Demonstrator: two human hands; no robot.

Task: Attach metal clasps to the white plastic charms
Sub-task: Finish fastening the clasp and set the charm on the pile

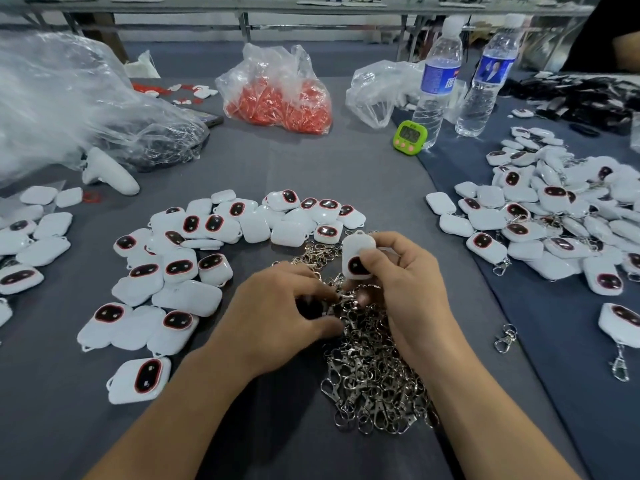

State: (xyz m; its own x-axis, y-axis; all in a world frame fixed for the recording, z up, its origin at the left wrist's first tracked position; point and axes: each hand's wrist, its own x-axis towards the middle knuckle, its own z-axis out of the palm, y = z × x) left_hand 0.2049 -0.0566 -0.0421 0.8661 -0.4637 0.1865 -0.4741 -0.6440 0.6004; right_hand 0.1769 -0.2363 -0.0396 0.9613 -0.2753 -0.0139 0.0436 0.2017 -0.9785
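**Both hands working over the clasp heap**

The right hand (410, 292) is gripping a white charm (358, 254) between thumb and curled fingers, holding it upright with its dark, red-rimmed oval facing the camera and its small loop pointing away. The left hand (277, 306) is curling inward beside it, its fingertips pinching a metal clasp (346, 298) just below the charm, at the top of the clasp pile (374, 368), which is lying under both hands and spreading toward the near edge.

Loose charms (194, 258) are lying in an arc to the left and behind the hands, some face up, some face down. A second heap of charms with clasps (554, 216) is sitting to the right, with a few stray clasps nearby.

The counter (277, 168) is wearing a grey cloth, and a darker blue cloth (554, 358) is overlapping it on the right. Farther back, a green timer (409, 134) is standing beside two water bottles (438, 81). A bag of red pieces (277, 95) is sitting at centre, a large clear bag (69, 98) is slumping at left above a white controller (110, 171), and a heap of black items (581, 95) is lying at far right. Another person's arm (625, 50) is showing in the upper right corner, and long metal-legged tables (242, 8) are running across the room behind.
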